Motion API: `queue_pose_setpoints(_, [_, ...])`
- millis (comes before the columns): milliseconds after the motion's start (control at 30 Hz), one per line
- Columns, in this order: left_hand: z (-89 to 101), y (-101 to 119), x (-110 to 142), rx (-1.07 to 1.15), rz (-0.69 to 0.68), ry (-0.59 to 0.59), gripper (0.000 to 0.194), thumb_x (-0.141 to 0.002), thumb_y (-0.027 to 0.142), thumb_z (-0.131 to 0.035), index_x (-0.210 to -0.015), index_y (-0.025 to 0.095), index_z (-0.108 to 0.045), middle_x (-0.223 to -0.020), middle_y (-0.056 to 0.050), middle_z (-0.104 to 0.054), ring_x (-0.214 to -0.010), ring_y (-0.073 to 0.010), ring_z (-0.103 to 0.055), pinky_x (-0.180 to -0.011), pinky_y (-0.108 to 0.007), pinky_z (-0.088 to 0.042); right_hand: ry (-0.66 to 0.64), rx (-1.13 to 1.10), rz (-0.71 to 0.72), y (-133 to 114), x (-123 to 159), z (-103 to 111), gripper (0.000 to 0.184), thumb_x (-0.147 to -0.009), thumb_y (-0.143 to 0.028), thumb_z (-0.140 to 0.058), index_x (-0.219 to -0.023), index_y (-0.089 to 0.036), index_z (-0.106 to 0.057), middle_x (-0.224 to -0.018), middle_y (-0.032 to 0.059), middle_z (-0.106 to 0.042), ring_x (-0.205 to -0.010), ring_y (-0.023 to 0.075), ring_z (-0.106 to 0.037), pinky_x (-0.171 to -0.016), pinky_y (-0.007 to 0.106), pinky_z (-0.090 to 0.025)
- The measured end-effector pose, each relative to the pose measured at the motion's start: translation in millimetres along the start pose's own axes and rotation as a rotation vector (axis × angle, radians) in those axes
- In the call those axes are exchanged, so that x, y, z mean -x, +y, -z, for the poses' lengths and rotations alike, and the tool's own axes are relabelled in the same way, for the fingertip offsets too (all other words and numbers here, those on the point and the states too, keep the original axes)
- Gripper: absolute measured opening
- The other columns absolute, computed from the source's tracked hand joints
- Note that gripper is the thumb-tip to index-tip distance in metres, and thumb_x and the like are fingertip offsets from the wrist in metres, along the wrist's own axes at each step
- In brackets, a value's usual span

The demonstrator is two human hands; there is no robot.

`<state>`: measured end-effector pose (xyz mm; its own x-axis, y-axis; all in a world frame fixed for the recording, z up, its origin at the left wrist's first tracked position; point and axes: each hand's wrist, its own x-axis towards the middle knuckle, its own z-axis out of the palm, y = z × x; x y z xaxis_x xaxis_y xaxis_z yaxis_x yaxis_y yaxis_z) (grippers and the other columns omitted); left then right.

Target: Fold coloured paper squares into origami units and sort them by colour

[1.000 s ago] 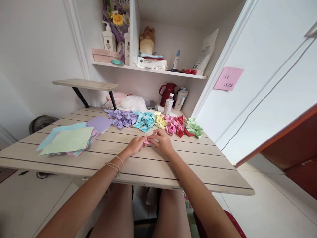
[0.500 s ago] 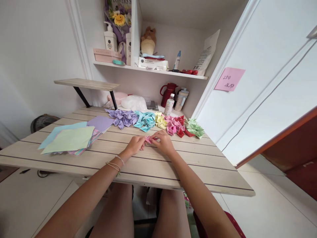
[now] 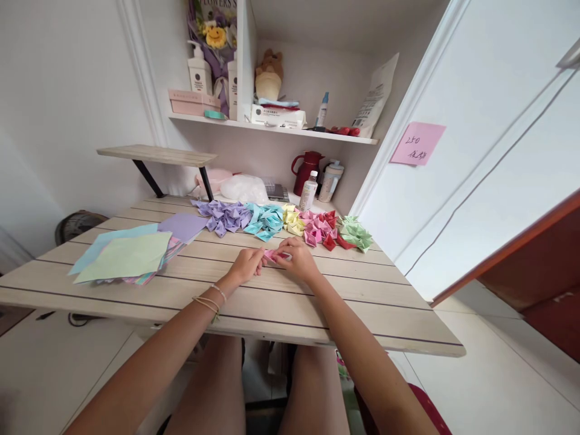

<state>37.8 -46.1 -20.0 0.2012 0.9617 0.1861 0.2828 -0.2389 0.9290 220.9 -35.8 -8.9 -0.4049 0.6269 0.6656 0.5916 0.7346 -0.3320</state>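
Between my two hands is a small folded piece of pink paper (image 3: 270,255), partly covered by fingers. My left hand (image 3: 247,264) pinches its left end, and my right hand (image 3: 296,258) grips the right end from above. Just beyond them lies a row of folded paper pieces: purple ones (image 3: 223,216), blue ones (image 3: 264,220), yellow ones (image 3: 293,221), pink ones (image 3: 317,228), red ones (image 3: 330,243) and green ones (image 3: 356,233). A loose stack of flat coloured sheets (image 3: 124,257), pale green on top, rests to my left.
The slatted wooden table (image 3: 362,302) carries a small raised shelf (image 3: 156,154) at its back left. Behind the folded pieces stand a clear bottle (image 3: 309,192), a dark red jug (image 3: 306,171) and a light tumbler (image 3: 331,181). A plastic bag (image 3: 244,188) lies nearby.
The pink paper has turned in my fingers and shows as a longer strip between them. Both hands stay in almost the same place.
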Motion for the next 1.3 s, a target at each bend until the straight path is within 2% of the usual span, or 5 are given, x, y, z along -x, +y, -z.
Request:
queue_pose_setpoints(467, [0.1, 0.6, 0.6, 0.051, 0.02, -0.006, 0.044, -0.084, 0.046, -0.038, -0.063, 0.012, -0.059, -0.048, -0.002, -0.055, -0.042, -0.0095, -0.051, -0.043, -0.02, -0.039, -0.043, -0.037, 0.004, 6.6, -1.6, 4.3, 0.012, -0.08, -0.024, -0.061, -0.075, -0.022, -0.071, -0.086, 0.0061, -0.063, -0.083, 0.0191, -0.055, -0.076, 0.034, -0.044])
queue_pose_setpoints(633, [0.1, 3.9, 1.6, 0.151, -0.064, -0.085, 0.035, -0.076, 0.043, -0.056, -0.092, 0.013, -0.062, -0.085, -0.008, -0.067, -0.072, -0.0158, -0.063, -0.054, -0.022, -0.048, 0.043, -0.163, -0.142, 8.4, -1.8, 4.8, 0.013, -0.079, -0.029, -0.06, -0.076, -0.02, -0.07, -0.085, 0.0064, -0.062, -0.082, 0.0186, -0.057, -0.071, 0.032, -0.047])
queue_pose_setpoints(733, [-1.3, 5.0, 2.2, 0.165, -0.14, -0.123, 0.043, -0.065, 0.032, -0.07, -0.103, 0.013, -0.059, -0.092, -0.008, -0.066, -0.082, -0.0167, -0.063, -0.073, -0.028, -0.05, 0.058, -0.287, -0.235, 7.2, -1.1, 3.3, 0.016, -0.079, -0.031, -0.06, -0.077, -0.019, -0.07, -0.084, 0.0066, -0.062, -0.081, 0.0176, -0.058, -0.064, 0.028, -0.048])
queue_pose_setpoints(867, [-2.9, 3.9, 1.6, 0.225, -0.108, -0.096, 0.056, -0.061, 0.026, -0.075, -0.111, 0.013, -0.053, -0.093, -0.01, -0.067, -0.081, -0.0177, -0.064, -0.078, -0.034, -0.051, 0.021, -0.381, -0.227, 5.1, 0.7, -1.3, 0.018, -0.078, -0.033, -0.06, -0.077, -0.018, -0.07, -0.084, 0.0064, -0.063, -0.076, 0.0158, -0.06, -0.066, 0.028, -0.05])
queue_pose_setpoints(1300, [-1.8, 4.1, 0.3, 0.244, -0.084, -0.136, 0.036, -0.059, 0.025, -0.076, -0.089, 0.013, -0.061, -0.084, -0.007, -0.069, -0.078, -0.017, -0.065, -0.075, -0.031, -0.052, -0.071, -0.371, -0.154, 8.0, 0.8, -2.0, 0.013, -0.076, -0.028, -0.062, -0.075, -0.018, -0.07, -0.083, 0.0059, -0.064, -0.072, 0.0147, -0.06, -0.064, 0.027, -0.05])
